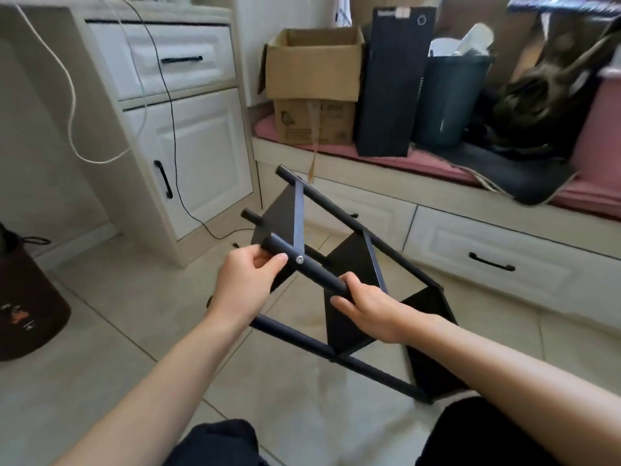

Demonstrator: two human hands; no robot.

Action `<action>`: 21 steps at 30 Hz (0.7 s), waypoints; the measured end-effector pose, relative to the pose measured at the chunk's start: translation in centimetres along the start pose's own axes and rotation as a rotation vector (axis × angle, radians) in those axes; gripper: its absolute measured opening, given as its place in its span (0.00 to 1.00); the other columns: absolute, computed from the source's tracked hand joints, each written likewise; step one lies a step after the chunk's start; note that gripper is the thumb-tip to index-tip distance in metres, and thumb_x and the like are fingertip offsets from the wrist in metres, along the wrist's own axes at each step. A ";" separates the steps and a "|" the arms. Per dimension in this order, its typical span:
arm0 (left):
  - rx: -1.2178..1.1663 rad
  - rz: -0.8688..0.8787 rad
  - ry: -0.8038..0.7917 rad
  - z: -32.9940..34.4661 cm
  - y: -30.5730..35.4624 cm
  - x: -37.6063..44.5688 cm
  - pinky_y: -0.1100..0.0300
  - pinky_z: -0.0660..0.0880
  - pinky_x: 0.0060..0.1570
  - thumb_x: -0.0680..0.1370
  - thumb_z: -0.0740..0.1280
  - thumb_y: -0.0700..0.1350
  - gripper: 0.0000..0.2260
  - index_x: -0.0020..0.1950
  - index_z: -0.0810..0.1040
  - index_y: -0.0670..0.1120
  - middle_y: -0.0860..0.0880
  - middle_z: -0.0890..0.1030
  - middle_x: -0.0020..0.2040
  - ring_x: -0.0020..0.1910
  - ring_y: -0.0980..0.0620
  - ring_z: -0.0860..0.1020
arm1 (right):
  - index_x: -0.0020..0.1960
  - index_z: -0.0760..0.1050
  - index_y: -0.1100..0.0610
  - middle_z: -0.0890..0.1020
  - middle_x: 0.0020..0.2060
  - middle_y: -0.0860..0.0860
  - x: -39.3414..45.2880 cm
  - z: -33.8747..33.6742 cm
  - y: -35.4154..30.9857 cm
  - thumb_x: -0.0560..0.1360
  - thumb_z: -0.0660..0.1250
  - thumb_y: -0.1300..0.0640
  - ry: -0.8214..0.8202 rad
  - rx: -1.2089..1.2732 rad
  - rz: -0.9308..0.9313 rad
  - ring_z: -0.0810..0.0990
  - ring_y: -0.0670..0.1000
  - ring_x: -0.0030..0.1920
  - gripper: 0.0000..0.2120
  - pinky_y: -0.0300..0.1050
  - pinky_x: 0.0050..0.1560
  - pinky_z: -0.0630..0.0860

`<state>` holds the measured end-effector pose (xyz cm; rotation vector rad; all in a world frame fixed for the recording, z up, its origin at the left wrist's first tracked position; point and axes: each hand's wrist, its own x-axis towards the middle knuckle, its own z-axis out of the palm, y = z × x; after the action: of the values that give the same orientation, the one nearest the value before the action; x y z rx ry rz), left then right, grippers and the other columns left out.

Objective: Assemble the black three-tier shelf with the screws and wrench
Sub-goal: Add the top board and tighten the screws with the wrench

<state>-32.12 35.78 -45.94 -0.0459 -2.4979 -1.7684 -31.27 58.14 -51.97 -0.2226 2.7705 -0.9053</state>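
Two hands grip tipped shelf (349, 264), posts slanting lower-right

Black three-tier shelf frame (339, 216): matt painted metal tubes w/ smooth flat black panels; one shiny silver screw head (299, 260). Floor of pale tiles (111, 331): smooth, slight sheen. Brown cardboard box (312, 62): matt, rough paper. White cabinet (198, 156): semi-gloss finish.

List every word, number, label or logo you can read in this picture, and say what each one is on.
Nothing reads cleanly.
Lower cardboard box: a round logo and lines of print, too blurred to read.
Brown bag at left: a pale and orange mark, illegible.
Tall black box: a pale label and a ring mark at the top, unreadable.
Black shelf: no text visible.
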 end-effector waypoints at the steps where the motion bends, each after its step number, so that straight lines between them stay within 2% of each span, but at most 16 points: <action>1: 0.031 0.046 -0.005 0.8 1.4 -0.2 0.61 0.77 0.46 0.80 0.69 0.46 0.05 0.50 0.85 0.47 0.53 0.86 0.43 0.47 0.56 0.83 | 0.59 0.63 0.43 0.78 0.40 0.46 -0.5 -0.5 0.2 0.81 0.57 0.41 0.049 0.018 0.022 0.78 0.42 0.36 0.10 0.34 0.32 0.69; 4: 0.095 0.164 -0.012 3.4 4.9 -1.3 0.74 0.72 0.34 0.81 0.68 0.46 0.06 0.45 0.82 0.50 0.55 0.83 0.39 0.41 0.65 0.81 | 0.55 0.63 0.43 0.77 0.42 0.44 -1.9 -1.8 1.0 0.80 0.59 0.41 0.205 0.043 0.074 0.79 0.44 0.39 0.09 0.35 0.32 0.71; 6: 0.115 0.231 -0.025 5.1 6.9 -2.2 0.79 0.70 0.34 0.81 0.68 0.46 0.07 0.43 0.79 0.52 0.57 0.81 0.38 0.39 0.74 0.77 | 0.52 0.63 0.43 0.78 0.41 0.45 -3.2 -2.7 1.8 0.80 0.59 0.42 0.293 0.070 0.108 0.79 0.44 0.39 0.07 0.37 0.32 0.71; 7: 0.122 0.262 -0.031 6.0 7.8 -2.6 0.80 0.70 0.35 0.81 0.68 0.46 0.06 0.44 0.79 0.52 0.57 0.81 0.37 0.39 0.75 0.76 | 0.49 0.63 0.42 0.78 0.41 0.46 -4.0 -3.2 2.2 0.81 0.59 0.41 0.330 0.081 0.123 0.78 0.45 0.38 0.07 0.38 0.31 0.71; 10: 0.114 0.336 -0.037 9.2 10.3 -4.1 0.79 0.71 0.35 0.81 0.69 0.45 0.06 0.44 0.79 0.51 0.57 0.81 0.37 0.42 0.72 0.78 | 0.46 0.62 0.46 0.77 0.39 0.47 -6.5 -4.6 3.7 0.81 0.58 0.42 0.453 0.105 0.167 0.76 0.46 0.36 0.10 0.41 0.30 0.67; 13: 0.118 0.419 -0.058 12.7 12.3 -6.1 0.78 0.72 0.37 0.81 0.68 0.43 0.05 0.46 0.80 0.48 0.57 0.80 0.38 0.39 0.62 0.80 | 0.50 0.63 0.50 0.76 0.42 0.49 -9.3 -6.0 5.3 0.82 0.57 0.44 0.553 0.126 0.217 0.75 0.47 0.38 0.10 0.43 0.32 0.65; 15: 0.163 0.480 -0.096 14.5 13.2 -7.2 0.74 0.75 0.43 0.80 0.68 0.41 0.03 0.53 0.80 0.46 0.54 0.82 0.44 0.44 0.58 0.80 | 0.57 0.62 0.50 0.77 0.45 0.48 -11.2 -6.8 6.3 0.83 0.56 0.47 0.607 0.182 0.201 0.75 0.46 0.41 0.08 0.45 0.36 0.68; 16: 0.198 0.512 -0.127 15.2 13.5 -7.6 0.69 0.77 0.49 0.80 0.68 0.41 0.06 0.56 0.79 0.45 0.51 0.83 0.49 0.49 0.55 0.80 | 0.62 0.61 0.47 0.77 0.46 0.47 -12.1 -7.0 6.7 0.83 0.56 0.49 0.641 0.204 0.177 0.75 0.45 0.42 0.09 0.47 0.39 0.69; 17: 0.240 0.542 -0.164 15.8 13.5 -8.0 0.59 0.77 0.57 0.80 0.68 0.40 0.09 0.60 0.78 0.45 0.50 0.82 0.53 0.55 0.51 0.80 | 0.65 0.60 0.44 0.77 0.47 0.47 -13.0 -7.3 7.1 0.83 0.56 0.50 0.668 0.210 0.150 0.76 0.44 0.43 0.12 0.49 0.40 0.70; 19: 0.333 0.581 -0.212 16.9 13.6 -8.8 0.46 0.70 0.69 0.79 0.68 0.40 0.17 0.68 0.74 0.44 0.47 0.79 0.63 0.66 0.47 0.75 | 0.63 0.60 0.40 0.78 0.46 0.49 -14.4 -7.6 7.8 0.82 0.57 0.52 0.686 0.203 0.118 0.77 0.49 0.43 0.12 0.54 0.43 0.73; 21: 0.415 0.589 -0.211 17.6 13.4 -9.3 0.42 0.64 0.73 0.80 0.67 0.40 0.24 0.75 0.68 0.44 0.47 0.74 0.71 0.73 0.47 0.69 | 0.57 0.61 0.39 0.78 0.42 0.49 -15.1 -7.9 8.4 0.82 0.58 0.52 0.680 0.200 0.115 0.75 0.51 0.39 0.09 0.53 0.42 0.75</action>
<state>-22.78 57.09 -39.90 -0.8740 -2.5544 -1.0467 -19.28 72.46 -48.36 0.3411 3.1953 -1.4307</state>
